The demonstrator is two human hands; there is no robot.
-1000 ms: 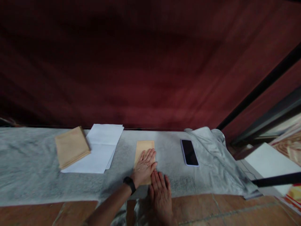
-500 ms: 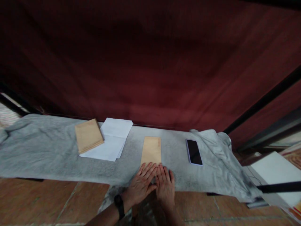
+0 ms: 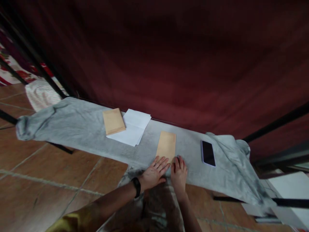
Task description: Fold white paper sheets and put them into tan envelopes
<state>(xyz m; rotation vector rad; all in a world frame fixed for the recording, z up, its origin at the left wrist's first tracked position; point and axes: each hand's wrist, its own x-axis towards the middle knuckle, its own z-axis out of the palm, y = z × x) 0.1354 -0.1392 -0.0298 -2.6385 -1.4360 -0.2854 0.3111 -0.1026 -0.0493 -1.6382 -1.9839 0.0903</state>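
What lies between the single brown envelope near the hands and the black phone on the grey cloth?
Nothing lies there: in the head view, only bare grey cloth shows between the brown envelope and the phone.

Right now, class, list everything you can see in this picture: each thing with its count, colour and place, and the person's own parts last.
single envelope: 1, tan, flat on the cloth, its near end under the fingertips
envelope stack: 1 stack, tan, left on the cloth, overlapping the paper
paper sheets: several, white, beside the stack
phone: 1, dark screen up, right of the single envelope
cloth: 1, grey, spread along the curtain's foot
curtain: 1, dark red, behind
floor tiles: reddish brown, in front
wristband: 1, black, on the left wrist
left hand: flat, fingers on the envelope's near end
right hand: flat on the cloth at the envelope's near corner
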